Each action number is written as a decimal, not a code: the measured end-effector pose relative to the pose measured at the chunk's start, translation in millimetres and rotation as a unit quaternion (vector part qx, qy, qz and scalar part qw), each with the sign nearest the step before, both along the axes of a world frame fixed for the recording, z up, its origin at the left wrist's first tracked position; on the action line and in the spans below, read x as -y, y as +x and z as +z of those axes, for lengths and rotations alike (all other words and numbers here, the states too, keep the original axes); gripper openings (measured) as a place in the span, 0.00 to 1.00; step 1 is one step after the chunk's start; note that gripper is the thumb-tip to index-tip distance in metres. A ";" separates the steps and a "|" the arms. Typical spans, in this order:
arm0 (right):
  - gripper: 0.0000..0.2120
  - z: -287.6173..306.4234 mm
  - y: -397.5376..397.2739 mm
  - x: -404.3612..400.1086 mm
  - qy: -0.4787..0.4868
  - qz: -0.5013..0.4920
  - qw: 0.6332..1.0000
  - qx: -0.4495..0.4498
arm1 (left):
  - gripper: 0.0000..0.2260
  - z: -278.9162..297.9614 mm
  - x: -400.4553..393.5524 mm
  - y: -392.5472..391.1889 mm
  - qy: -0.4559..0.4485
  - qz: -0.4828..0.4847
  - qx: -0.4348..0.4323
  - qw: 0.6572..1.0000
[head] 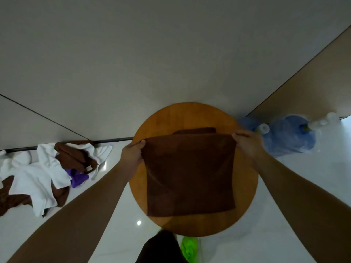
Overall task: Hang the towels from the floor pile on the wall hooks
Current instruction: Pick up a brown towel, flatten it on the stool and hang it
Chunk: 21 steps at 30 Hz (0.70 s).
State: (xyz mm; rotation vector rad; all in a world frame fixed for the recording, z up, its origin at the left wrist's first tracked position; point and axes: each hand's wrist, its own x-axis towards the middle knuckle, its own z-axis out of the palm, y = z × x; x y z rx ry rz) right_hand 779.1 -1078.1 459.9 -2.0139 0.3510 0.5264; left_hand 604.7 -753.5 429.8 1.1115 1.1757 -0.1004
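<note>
**Brown towel held spread over the round wooden table**

Head view: Both bare arms reach forward from the near edge. The left hand [133, 155] pinches the far left corner of a dark brown square terry towel [190, 177], thumb on top and fingers curled under the cloth. The right hand [247, 145] grips the far right corner the same way, fingers closed round the hem. Between the two hands the towel's far edge runs taut and nearly level, and the rest of the cloth spreads flat toward the near side over a round, orange-brown wooden table top [165, 118]. Whether the towel rests on the wood or hangs just above it cannot be told. Just beyond the held edge, a second dark brown folded cloth [195, 130] lies on the table.

On the glossy white floor to the left, against the base of the pale wall [152, 54], sits the floor pile of crumpled towels [47, 173]: white ones, brown ones, and a purple piece near its right side. To the right of the table, a large blue translucent water jug [290, 137] lies on the floor. At the near edge, just below the table, a bright green cloth [188, 247] shows beside a dark shape.
</note>
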 end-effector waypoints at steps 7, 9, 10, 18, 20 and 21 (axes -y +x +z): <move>0.06 -43.8 -22.4 -22.3 -0.107 0.041 0.992 -0.048 | 0.14 -40.0 5.1 17.9 0.070 -0.107 -0.081 0.989; 0.06 -58.6 -42.4 -17.9 -0.113 0.042 0.990 -0.077 | 0.18 -47.3 7.7 15.0 0.085 -0.133 -0.104 0.982; 0.05 -65.4 -50.9 -15.2 -0.115 0.045 0.988 -0.090 | 0.19 -50.2 8.8 12.5 0.087 -0.139 -0.114 0.980; 0.09 -119.2 -65.4 -12.1 -0.159 0.124 0.967 -0.157 | 0.28 -75.4 14.1 -2.3 -0.049 -0.142 -0.203 0.968; 0.11 -125.7 -66.0 -18.4 -0.172 0.153 0.956 -0.183 | 0.28 -80.1 13.2 -2.4 -0.127 -0.104 -0.174 0.971; 0.12 -128.9 -67.6 -20.3 -0.179 0.170 0.949 -0.195 | 0.28 -81.6 13.8 -1.3 -0.167 -0.075 -0.146 0.972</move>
